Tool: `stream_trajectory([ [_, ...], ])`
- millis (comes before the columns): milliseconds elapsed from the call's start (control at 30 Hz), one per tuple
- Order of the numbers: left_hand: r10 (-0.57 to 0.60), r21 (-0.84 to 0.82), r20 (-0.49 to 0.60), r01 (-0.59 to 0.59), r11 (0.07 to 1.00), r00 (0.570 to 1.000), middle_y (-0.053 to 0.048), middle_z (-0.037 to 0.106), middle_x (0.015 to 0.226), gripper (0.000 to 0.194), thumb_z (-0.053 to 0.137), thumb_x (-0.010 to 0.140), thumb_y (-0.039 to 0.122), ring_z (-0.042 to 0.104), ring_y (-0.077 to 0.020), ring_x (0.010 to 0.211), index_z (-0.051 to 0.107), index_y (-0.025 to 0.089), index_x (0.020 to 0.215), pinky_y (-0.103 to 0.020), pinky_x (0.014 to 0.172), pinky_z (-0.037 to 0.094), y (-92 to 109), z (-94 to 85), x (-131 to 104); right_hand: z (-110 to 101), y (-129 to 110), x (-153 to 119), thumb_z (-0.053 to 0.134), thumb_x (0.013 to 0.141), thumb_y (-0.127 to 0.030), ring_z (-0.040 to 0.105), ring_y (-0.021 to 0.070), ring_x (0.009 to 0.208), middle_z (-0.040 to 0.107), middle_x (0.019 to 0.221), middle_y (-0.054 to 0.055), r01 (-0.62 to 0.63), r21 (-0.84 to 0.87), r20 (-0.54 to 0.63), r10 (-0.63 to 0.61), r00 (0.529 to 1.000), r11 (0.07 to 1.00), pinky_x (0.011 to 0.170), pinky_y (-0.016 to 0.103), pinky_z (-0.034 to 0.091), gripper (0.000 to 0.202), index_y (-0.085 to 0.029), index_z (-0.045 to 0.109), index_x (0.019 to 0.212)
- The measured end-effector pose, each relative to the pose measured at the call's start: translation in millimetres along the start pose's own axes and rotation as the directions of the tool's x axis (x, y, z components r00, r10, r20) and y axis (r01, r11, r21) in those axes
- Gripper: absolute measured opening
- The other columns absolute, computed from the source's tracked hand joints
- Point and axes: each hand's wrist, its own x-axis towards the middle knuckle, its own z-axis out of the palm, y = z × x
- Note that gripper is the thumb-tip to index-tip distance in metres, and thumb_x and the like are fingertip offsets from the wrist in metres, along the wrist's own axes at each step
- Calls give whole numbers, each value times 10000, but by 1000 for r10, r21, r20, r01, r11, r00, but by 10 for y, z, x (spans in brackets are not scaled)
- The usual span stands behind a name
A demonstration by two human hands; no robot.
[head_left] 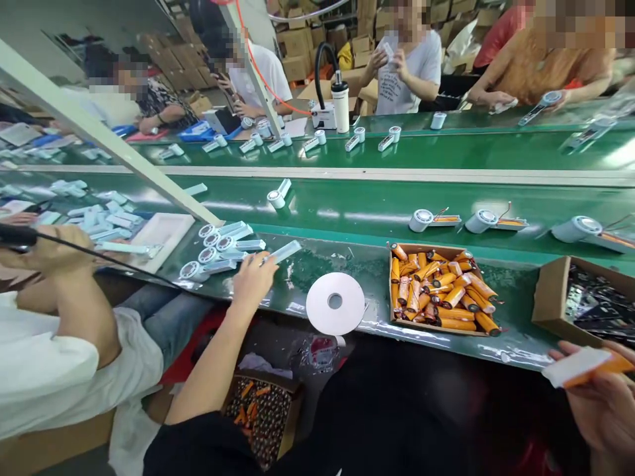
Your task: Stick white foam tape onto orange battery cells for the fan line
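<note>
Two-handed work at a green desk [380, 268]. The left hand [253, 281] had its fingers closed on the near end of a pale-blue casing [288, 251], just right of a cluster of similar casings [227, 242]; the right hand [602, 400], partly out of view, was clamped on a white-and-orange piece [578, 367] by the desk's near edge. Good handling probably called for a light grip on the casing's sides, keeping it clear of its neighbours, and for steady support of the piece without bending or squeezing. A white disc [319, 301] lay flat between the left hand and heaped orange cells [444, 291]. Beyond, a pale rail [347, 173] divided two green lanes [342, 196] bearing spaced-out assemblies [276, 197]; co-workers [409, 76] were ranged across them, with stacked cartons [295, 67] behind.
</note>
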Motion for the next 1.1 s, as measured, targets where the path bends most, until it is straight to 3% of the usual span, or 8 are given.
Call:
stream_trajectory([
  [100,261,-108,29,-256,960,965,-130,592,1448,346,493,996,185,388,-363,1372,770,235,1198,-478,1011,496,839,140,743,461,-209,391,884,751,-382,802,363,958,815,898,84,-56,-38,-32,55,998,998,887,609,624,332,-450,786,1061],
  [233,542,-256,123,-501,826,831,-140,623,1381,300,580,871,55,430,-323,1350,809,185,1014,-446,1078,453,1960,348,1877,1494,-365,1114,927,713,-410,810,254,839,820,901,49,6,54,323,-23,946,999,817,443,668,515,-238,723,1155],
  [333,654,-346,174,-576,740,736,-80,710,1254,148,702,823,144,577,-250,1201,819,206,892,-340,1042,469,2377,510,2421,2148,-192,1559,864,769,-456,783,191,782,819,884,39,46,-24,537,-26,843,999,780,337,632,533,-197,697,1204],
  [433,674,-414,222,-558,719,704,-24,757,1232,150,705,872,311,661,-206,1089,822,241,934,-275,939,492,2418,662,2643,2584,132,1811,795,847,-452,761,161,782,811,859,13,200,-237,681,16,732,951,797,286,584,443,-193,702,1194],
  [533,614,-437,228,-485,758,755,-15,776,1223,295,539,991,398,693,-208,1073,793,269,1073,-270,874,492,2370,739,2653,2869,422,1928,708,950,-441,746,139,818,812,916,-5,452,-469,777,112,619,759,806,245,535,387,-220,671,1265],
  [600,566,-435,225,-438,787,793,-33,793,1153,351,463,1029,425,708,-225,1031,773,270,1092,-288,847,491,2397,743,2615,2995,551,1962,695,973,-437,748,155,856,811,946,1,543,-538,796,176,580,645,790,239,513,375,-241,665,1291],
  [867,463,-427,213,-344,836,860,-78,791,1154,308,485,1030,377,709,-249,1087,760,255,1100,-308,902,491,2675,695,2497,3126,659,1925,661,991,-454,751,341,1055,786,1126,143,728,-586,803,376,462,356,850,357,524,422,-268,663,1370],
  [1100,421,-414,173,-322,851,890,-67,784,1142,274,550,1019,394,725,-221,1033,771,259,1110,-296,882,526,2793,754,2465,3288,618,1911,602,989,-552,748,391,1102,760,1203,211,848,-474,816,479,322,238,885,460,567,477,-240,719,1330],
])
